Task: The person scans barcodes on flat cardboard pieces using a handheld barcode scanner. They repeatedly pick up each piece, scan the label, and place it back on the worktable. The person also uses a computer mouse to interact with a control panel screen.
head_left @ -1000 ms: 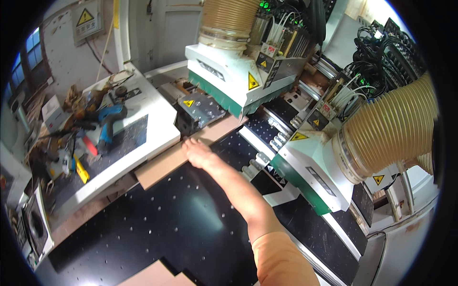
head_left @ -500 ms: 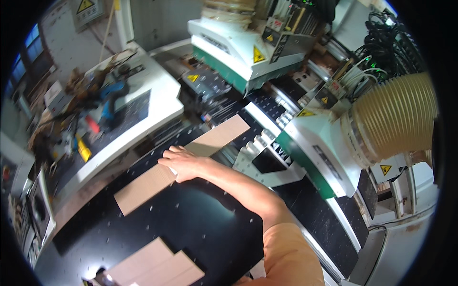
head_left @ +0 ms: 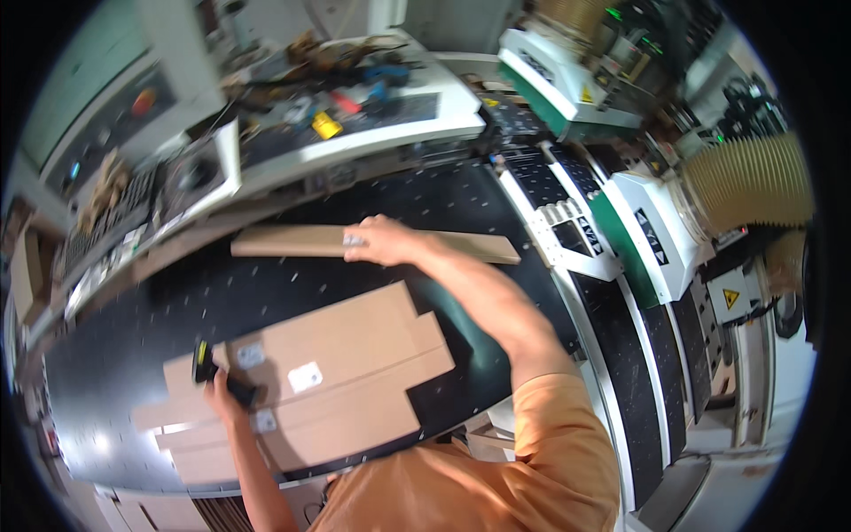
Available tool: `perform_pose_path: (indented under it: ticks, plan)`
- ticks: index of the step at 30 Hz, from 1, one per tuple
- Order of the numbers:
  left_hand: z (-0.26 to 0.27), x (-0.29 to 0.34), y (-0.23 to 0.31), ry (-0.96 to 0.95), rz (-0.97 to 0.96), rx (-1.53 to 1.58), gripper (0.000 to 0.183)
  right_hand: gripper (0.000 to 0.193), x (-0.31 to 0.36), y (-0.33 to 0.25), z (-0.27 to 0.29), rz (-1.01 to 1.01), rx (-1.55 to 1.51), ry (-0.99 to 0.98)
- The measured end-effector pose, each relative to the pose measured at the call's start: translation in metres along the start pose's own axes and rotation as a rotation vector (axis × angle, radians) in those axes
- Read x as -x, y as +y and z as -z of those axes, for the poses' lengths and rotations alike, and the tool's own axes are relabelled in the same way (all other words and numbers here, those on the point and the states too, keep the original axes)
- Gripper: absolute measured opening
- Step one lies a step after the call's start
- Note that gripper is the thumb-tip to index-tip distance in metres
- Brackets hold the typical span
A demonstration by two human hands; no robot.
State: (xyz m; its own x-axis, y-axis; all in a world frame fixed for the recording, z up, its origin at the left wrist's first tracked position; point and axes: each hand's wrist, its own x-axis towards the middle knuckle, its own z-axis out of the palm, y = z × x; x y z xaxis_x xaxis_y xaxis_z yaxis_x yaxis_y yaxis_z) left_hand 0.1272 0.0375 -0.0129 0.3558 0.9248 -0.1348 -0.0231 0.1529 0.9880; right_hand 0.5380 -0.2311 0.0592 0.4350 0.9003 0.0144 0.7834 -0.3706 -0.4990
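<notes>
My right hand (head_left: 386,241) is closed over the middle of a long, narrow light-brown board (head_left: 288,240) on the black table. A small white label shows beside its fingers. Lower left, my left hand (head_left: 222,399) grips a black handheld barcode scanner (head_left: 204,361) with a yellow-marked head. Beneath the scanner lie several flat light-brown panels (head_left: 355,341) side by side, their ends stepped. White labels (head_left: 305,377) are stuck on some of them.
The black table (head_left: 496,324) meets white rails and a machine with a green-skirted hood (head_left: 656,235) and ribbed hose (head_left: 753,182) on the right. Beyond the far edge, a white bench (head_left: 372,129) carries tools and scraps. A keyboard (head_left: 124,204) sits at far left.
My view has swung left and down, bringing the left hand, scanner and labelled panels into sight. The board in my right hand has turned and lies farther from the machine's rollers.
</notes>
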Motion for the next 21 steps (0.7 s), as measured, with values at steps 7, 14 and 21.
perform_pose_path:
  ticks: [7,14,21]
  plan:
    - [0.001,0.019,0.029,-0.199,-0.009,-0.189,0.028,0.072,0.000,-0.127,0.022,-0.406,-0.824,-0.429]
    - [0.016,0.041,0.066,-0.357,0.056,-0.320,0.040,0.070,0.020,-0.186,-0.019,-0.412,-1.146,-0.552]
    - [0.052,0.048,0.099,-0.452,-0.179,-1.086,0.043,0.077,0.037,-0.198,-0.039,-0.322,-0.910,-0.611]
